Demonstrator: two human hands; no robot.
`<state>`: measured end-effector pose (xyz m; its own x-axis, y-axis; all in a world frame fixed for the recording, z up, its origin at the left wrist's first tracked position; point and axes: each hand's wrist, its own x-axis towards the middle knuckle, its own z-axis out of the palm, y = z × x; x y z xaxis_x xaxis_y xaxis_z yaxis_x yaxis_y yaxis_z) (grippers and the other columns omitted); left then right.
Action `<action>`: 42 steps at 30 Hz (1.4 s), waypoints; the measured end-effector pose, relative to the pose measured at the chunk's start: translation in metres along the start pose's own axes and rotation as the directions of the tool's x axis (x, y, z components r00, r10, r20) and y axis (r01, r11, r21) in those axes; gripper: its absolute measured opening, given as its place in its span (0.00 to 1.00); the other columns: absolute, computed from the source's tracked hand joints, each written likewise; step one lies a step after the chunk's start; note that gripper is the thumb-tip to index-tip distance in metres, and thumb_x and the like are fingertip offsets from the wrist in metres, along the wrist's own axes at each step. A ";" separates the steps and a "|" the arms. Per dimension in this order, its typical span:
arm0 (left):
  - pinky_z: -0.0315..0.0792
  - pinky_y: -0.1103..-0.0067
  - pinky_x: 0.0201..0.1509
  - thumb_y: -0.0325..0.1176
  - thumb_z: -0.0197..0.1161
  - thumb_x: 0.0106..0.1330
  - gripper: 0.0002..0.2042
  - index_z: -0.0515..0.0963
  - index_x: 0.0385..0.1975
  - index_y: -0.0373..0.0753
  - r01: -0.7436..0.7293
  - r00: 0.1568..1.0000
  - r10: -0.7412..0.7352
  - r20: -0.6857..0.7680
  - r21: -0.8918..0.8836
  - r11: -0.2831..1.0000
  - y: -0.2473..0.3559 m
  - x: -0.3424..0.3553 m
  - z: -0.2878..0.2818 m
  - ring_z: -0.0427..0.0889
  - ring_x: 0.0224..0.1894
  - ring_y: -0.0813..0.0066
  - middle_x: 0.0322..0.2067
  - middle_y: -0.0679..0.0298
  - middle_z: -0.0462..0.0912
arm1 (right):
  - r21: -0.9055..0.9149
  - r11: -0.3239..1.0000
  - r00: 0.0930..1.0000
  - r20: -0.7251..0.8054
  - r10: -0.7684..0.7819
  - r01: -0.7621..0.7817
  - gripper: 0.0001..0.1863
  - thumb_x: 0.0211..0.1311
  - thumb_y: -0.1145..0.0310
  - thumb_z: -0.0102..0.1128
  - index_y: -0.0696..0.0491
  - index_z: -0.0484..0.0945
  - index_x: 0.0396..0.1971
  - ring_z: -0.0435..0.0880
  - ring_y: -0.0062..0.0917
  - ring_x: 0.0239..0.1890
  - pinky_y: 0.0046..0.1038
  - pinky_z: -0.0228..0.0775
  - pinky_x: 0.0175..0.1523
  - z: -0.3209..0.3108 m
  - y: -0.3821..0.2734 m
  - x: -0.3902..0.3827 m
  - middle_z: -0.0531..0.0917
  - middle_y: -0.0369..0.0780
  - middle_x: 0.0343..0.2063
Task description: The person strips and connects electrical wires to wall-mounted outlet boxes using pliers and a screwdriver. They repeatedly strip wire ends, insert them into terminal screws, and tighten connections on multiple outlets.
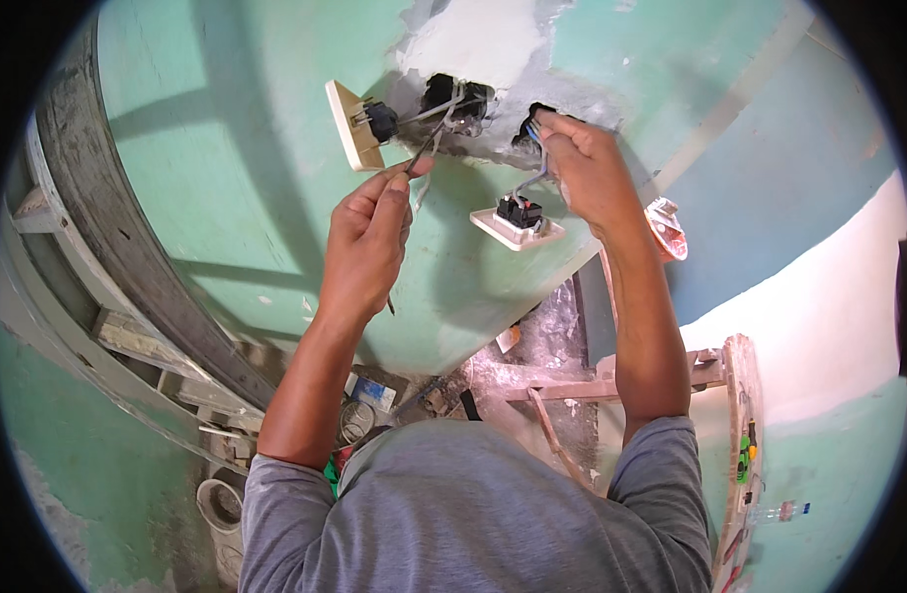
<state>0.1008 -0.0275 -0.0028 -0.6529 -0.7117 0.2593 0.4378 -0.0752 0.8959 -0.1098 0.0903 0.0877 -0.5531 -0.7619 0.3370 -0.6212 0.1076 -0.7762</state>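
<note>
My left hand [369, 232] is closed in a pinch round a thin dark rod-like piece [421, 153]; I cannot tell if it is wire or a tool. Its upper end meets the pale wires [451, 109] coming out of the left wall hole [438, 91]. From that hole a cream socket plate [348, 128] with a black back hangs sideways. At the right hole [524, 133], my right hand [587, 173] has its fingertips closed on blue and grey wires [534, 133], partly hidden. Below hangs a second socket plate [518, 229], its black back facing up.
Rough grey plaster [493, 143] surrounds both holes in the green wall [275, 128]. A wooden frame [157, 227] curves along the left. Behind my right arm stands a wooden trestle [611, 387]; an orange-and-white object [667, 229] is nearby. A bucket [219, 504] sits lower left.
</note>
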 end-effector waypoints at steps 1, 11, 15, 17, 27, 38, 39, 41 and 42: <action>0.44 0.88 0.21 0.38 0.53 0.84 0.18 0.80 0.64 0.37 0.012 1.000 -0.012 0.010 -0.018 1.000 -0.003 0.001 -0.001 0.50 0.20 0.95 0.21 0.85 0.56 | -0.022 1.000 1.000 0.002 -0.017 0.018 0.22 0.75 0.68 0.55 0.66 0.80 0.61 0.73 0.14 0.28 0.24 0.68 0.35 -0.001 -0.002 0.000 0.77 0.31 0.24; 0.47 0.86 0.23 0.42 0.52 0.84 0.18 0.81 0.61 0.38 0.122 0.991 -0.107 0.082 -0.199 0.972 -0.009 0.030 0.028 0.53 0.21 0.91 0.22 0.81 0.56 | -0.031 0.998 0.997 0.049 -0.060 0.062 0.24 0.79 0.66 0.56 0.65 0.75 0.67 0.66 0.11 0.25 0.19 0.58 0.29 -0.008 0.004 0.004 0.71 0.26 0.24; 0.45 0.84 0.22 0.43 0.53 0.83 0.17 0.82 0.59 0.40 0.110 0.992 -0.095 0.082 -0.199 0.974 -0.006 0.034 0.024 0.51 0.20 0.91 0.21 0.82 0.53 | -0.222 0.962 0.987 0.048 -0.150 0.157 0.23 0.79 0.64 0.54 0.61 0.78 0.65 0.75 0.18 0.28 0.23 0.67 0.35 -0.012 0.007 0.006 0.78 0.33 0.27; 0.45 0.84 0.22 0.42 0.53 0.83 0.17 0.82 0.59 0.40 0.117 0.991 -0.103 0.085 -0.179 0.977 -0.003 0.033 0.019 0.50 0.20 0.90 0.20 0.82 0.53 | -0.361 0.916 0.984 0.053 -0.169 0.177 0.21 0.76 0.65 0.54 0.57 0.82 0.61 0.86 0.27 0.34 0.30 0.76 0.43 -0.017 -0.006 -0.002 0.88 0.42 0.33; 0.44 0.83 0.22 0.40 0.52 0.83 0.17 0.81 0.60 0.37 0.113 0.992 -0.105 0.077 -0.105 0.988 -0.002 0.034 0.017 0.50 0.20 0.89 0.20 0.81 0.54 | -0.817 0.530 0.889 -0.049 -0.456 0.227 0.18 0.70 0.68 0.56 0.46 0.88 0.55 0.89 0.38 0.33 0.42 0.79 0.38 -0.010 0.005 -0.030 0.89 0.42 0.30; 0.45 0.85 0.22 0.39 0.50 0.84 0.16 0.82 0.59 0.39 0.105 0.994 -0.104 0.041 -0.034 0.994 -0.004 0.031 0.023 0.51 0.20 0.91 0.21 0.82 0.55 | -0.455 0.849 0.929 -0.112 -0.352 0.267 0.17 0.73 0.68 0.55 0.54 0.85 0.56 0.88 0.38 0.29 0.40 0.78 0.33 -0.023 0.024 -0.053 0.88 0.49 0.29; 0.45 0.85 0.22 0.39 0.51 0.84 0.16 0.82 0.59 0.40 0.097 0.995 -0.095 0.042 -0.034 0.995 -0.006 0.031 0.024 0.51 0.20 0.91 0.21 0.82 0.56 | -0.399 0.887 0.943 -0.127 -0.306 0.234 0.17 0.74 0.68 0.55 0.55 0.85 0.56 0.89 0.36 0.28 0.39 0.78 0.32 -0.024 0.023 -0.055 0.89 0.49 0.30; 0.46 0.85 0.22 0.40 0.51 0.84 0.16 0.82 0.59 0.40 0.071 0.997 -0.071 0.018 0.012 0.997 -0.007 0.030 0.025 0.51 0.21 0.92 0.21 0.82 0.56 | -0.098 0.995 0.999 -0.033 -0.023 0.020 0.17 0.75 0.68 0.56 0.57 0.84 0.57 0.86 0.28 0.26 0.34 0.76 0.29 -0.027 0.020 -0.054 0.88 0.44 0.28; 0.46 0.85 0.22 0.40 0.51 0.84 0.16 0.82 0.59 0.41 0.058 0.998 -0.058 0.006 0.036 0.998 -0.008 0.029 0.025 0.51 0.21 0.92 0.21 0.82 0.56 | 0.046 0.993 0.993 0.051 0.105 -0.107 0.17 0.76 0.68 0.56 0.57 0.83 0.58 0.84 0.24 0.25 0.31 0.74 0.28 -0.027 0.020 -0.053 0.87 0.42 0.28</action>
<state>0.0633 -0.0303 0.0067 -0.6809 -0.7020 0.2087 0.3767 -0.0913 0.9218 -0.1082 0.1502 0.0685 -0.5863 -0.7779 0.2261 -0.5321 0.1594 -0.8315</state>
